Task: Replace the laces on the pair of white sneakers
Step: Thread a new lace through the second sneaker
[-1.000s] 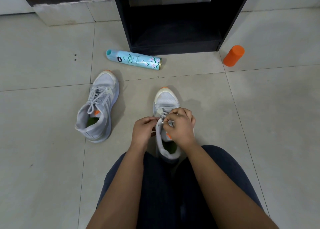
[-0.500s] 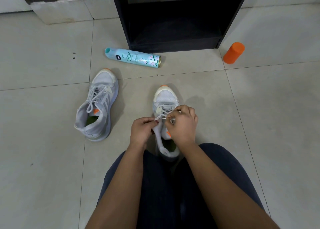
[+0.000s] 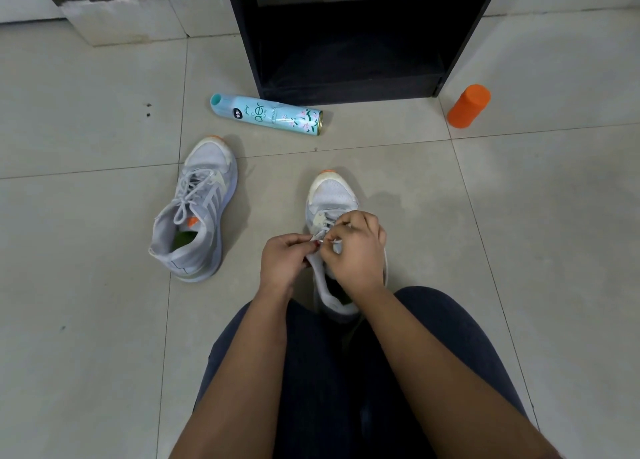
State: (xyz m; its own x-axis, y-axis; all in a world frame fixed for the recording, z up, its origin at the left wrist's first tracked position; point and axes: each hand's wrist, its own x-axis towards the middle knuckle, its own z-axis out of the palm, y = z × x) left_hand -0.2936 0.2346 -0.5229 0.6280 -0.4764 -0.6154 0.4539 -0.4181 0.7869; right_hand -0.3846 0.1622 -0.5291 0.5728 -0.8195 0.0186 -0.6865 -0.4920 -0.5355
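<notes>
Head view, frame centre: left hand [image 3: 282,259] and right hand [image 3: 356,247] each pinch the lace [image 3: 323,231] over 1 sneaker [image 3: 330,198]; second sneaker [image 3: 197,209] lies at left.

— Where are the shoes?
— Both are on the floor [image 3: 86,320]. The near sneaker [image 3: 332,198] lies just ahead of the person's knees, toe pointing away. The second sneaker [image 3: 197,212] lies to its left, well apart.
— And the hands?
— The left hand [image 3: 282,261] and right hand [image 3: 356,250] meet over the near sneaker's middle, each pinching its lace [image 3: 323,228].
— Behind that?
— An air-freshener can [image 3: 266,113] lies on its side beyond both shoes, just in front of the open cabinet [image 3: 346,42]. A small cylindrical container [image 3: 468,105] stands near the cabinet's right front corner.
</notes>
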